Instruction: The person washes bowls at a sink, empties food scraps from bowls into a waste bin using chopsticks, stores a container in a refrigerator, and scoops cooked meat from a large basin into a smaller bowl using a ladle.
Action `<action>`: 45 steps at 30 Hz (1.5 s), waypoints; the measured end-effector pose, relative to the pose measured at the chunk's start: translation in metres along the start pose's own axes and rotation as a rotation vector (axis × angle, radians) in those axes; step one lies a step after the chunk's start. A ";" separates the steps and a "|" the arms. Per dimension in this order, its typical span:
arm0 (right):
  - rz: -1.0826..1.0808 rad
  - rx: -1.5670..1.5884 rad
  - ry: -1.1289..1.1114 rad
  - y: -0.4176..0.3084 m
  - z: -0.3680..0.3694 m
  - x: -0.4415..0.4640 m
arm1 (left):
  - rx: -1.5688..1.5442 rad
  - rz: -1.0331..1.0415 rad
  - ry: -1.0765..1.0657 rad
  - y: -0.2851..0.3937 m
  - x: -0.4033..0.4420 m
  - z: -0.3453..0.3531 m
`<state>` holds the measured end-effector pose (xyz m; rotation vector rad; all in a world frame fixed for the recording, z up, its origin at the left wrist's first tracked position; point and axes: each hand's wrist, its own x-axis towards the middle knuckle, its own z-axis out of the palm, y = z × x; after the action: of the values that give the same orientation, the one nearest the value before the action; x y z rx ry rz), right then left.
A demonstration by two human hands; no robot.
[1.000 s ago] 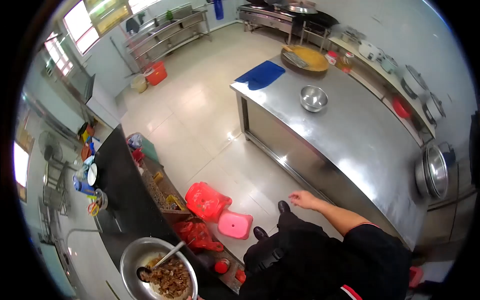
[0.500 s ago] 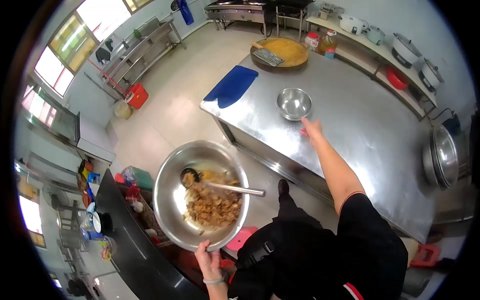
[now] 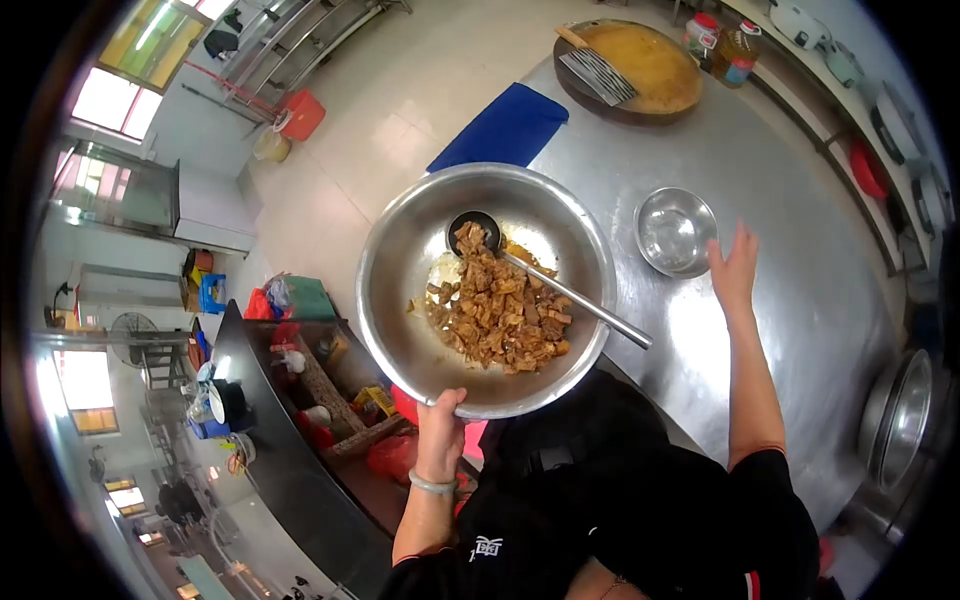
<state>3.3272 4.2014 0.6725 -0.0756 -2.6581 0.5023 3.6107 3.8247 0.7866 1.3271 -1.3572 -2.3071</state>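
Note:
My left hand (image 3: 440, 430) grips the near rim of a large steel basin (image 3: 400, 340), thumb over the edge. Chunks of brown cooked meat (image 3: 505, 315) lie in the basin, and a ladle (image 3: 580, 297) rests there with its dark bowl among the food and its handle over the right rim. A small steel bowl (image 3: 677, 232) stands on the steel table (image 3: 780, 200). Just right of that bowl, my right hand (image 3: 735, 262) is raised with fingers apart, holding nothing.
A blue cloth (image 3: 503, 130) lies at the table's far left corner, beside a round chopping board (image 3: 650, 70) with a slotted metal tool (image 3: 597, 77). Jars stand behind. At left is a black counter (image 3: 290, 450) with open shelves; stacked basins (image 3: 900, 420) are at the right.
The large basin has come up from the black counter, carried by my left hand toward the steel table. My right hand has moved from beside my body to the right of the small bowl.

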 end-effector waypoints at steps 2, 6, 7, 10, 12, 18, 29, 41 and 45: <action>-0.221 0.538 -0.279 -0.080 -0.058 -0.007 | 0.018 0.033 0.000 0.007 0.005 0.001; -0.441 0.428 -1.012 -0.174 -0.074 -0.068 | 0.081 -0.006 -0.058 0.016 0.020 -0.012; -0.425 0.417 -0.987 -0.184 -0.067 -0.071 | 0.103 -0.024 -0.078 0.021 0.028 -0.015; -0.052 0.701 -1.508 -0.202 -0.068 -0.068 | 0.167 -0.009 -0.216 0.031 0.049 -0.025; 0.274 1.070 -1.528 -0.207 -0.072 -0.081 | 0.127 0.017 -0.198 0.040 0.053 -0.021; 0.952 1.392 -1.355 -0.247 -0.081 -0.114 | 0.225 -0.048 -0.294 0.047 0.070 -0.024; -0.346 0.273 -0.865 -0.182 -0.087 -0.101 | 0.244 0.013 -0.304 0.050 0.072 -0.017; 0.649 0.880 -1.874 -0.197 -0.113 -0.093 | 0.263 -0.028 -0.198 0.022 0.064 -0.009; 0.595 0.899 -1.964 -0.218 -0.116 -0.094 | 0.320 -0.048 -0.211 0.016 0.059 -0.012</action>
<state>3.4667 4.0250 0.8105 -0.1320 -3.3666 3.2507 3.5799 3.7768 0.7605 1.2324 -1.8450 -2.3929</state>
